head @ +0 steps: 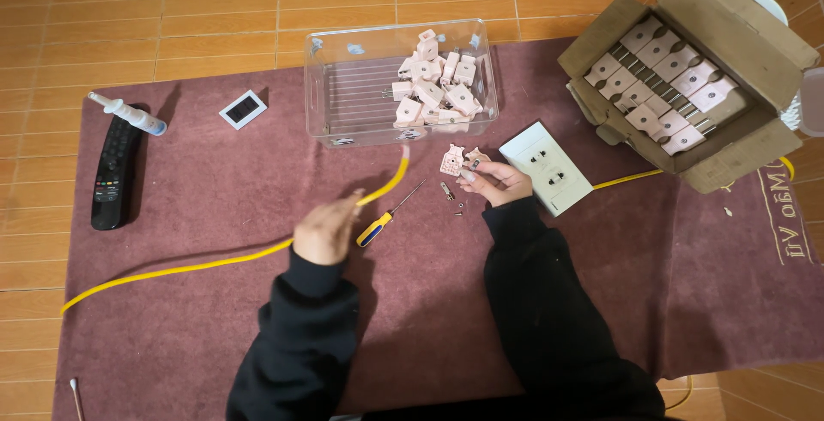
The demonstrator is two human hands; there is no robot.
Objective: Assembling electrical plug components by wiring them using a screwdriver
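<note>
A maroon mat point(215, 172) on an orange tiled floor point(129, 9), seen from above, with both hands at work.

At two o'clock sits a cardboard box point(738, 52) of pink plugs; at twelve, a clear bin point(343, 103) holding more. A yellow cable point(215, 262) runs from nine o'clock to centre. A white socket block point(546, 168) lies just right of centre. The right hand point(496, 182) pinches opened pink plug parts point(457, 160). The left hand point(329, 230) hovers half-curled, holding nothing, beside the screwdriver point(386, 218).

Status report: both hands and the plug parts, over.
Right hand holds pink plug halves. Left hand open beside screwdriver, over yellow cable. Loose screws on mat.
</note>
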